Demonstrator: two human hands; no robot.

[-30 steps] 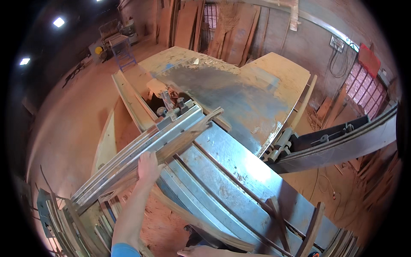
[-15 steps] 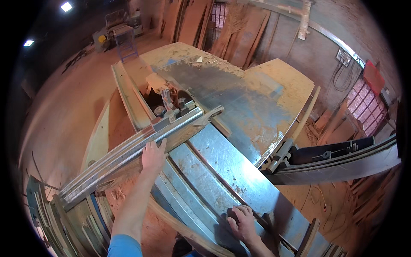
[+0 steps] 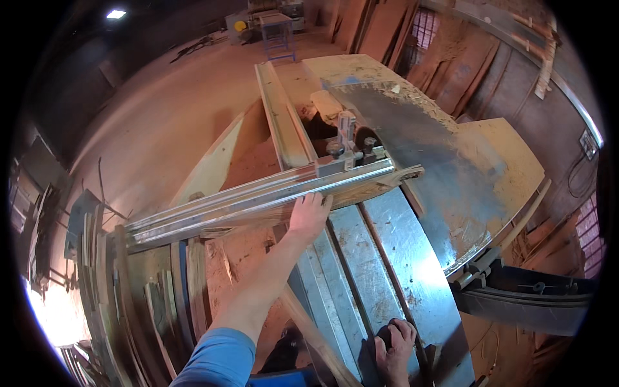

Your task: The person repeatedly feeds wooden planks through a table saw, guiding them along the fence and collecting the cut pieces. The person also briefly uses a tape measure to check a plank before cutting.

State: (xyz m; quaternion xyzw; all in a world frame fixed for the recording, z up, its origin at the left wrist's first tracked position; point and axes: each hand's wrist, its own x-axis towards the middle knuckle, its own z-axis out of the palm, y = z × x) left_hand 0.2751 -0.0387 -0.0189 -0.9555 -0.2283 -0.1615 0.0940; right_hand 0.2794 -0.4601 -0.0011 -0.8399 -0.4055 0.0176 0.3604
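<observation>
A long rough wooden board [image 3: 364, 191] lies along the front of a silver metal fence [image 3: 258, 198], its ragged right end reaching past the fence. My left hand [image 3: 310, 215] is closed over the board's near edge, its fingers toward the fence. Lower right, my right hand [image 3: 397, 348] is curled round a dark knob [image 3: 385, 334] on the grooved metal sliding table [image 3: 412, 258]. The palm and fingers partly hide the knob. Near the fence's right end stands a metal stop with dark knobs [image 3: 347, 143].
A dusty saw table [image 3: 412, 116] with wooden extensions spreads beyond the fence. Upright offcuts [image 3: 161, 303] crowd the lower left. A wooden strip [image 3: 316, 335] runs between my arms. A curved dark metal beam [image 3: 525, 303] juts out right. A blue-legged stand [image 3: 277, 42] is far back.
The view has swung left, so the fence, board and tables appear farther right. Both hands keep their holds, the left on the board and the right on the knob.
</observation>
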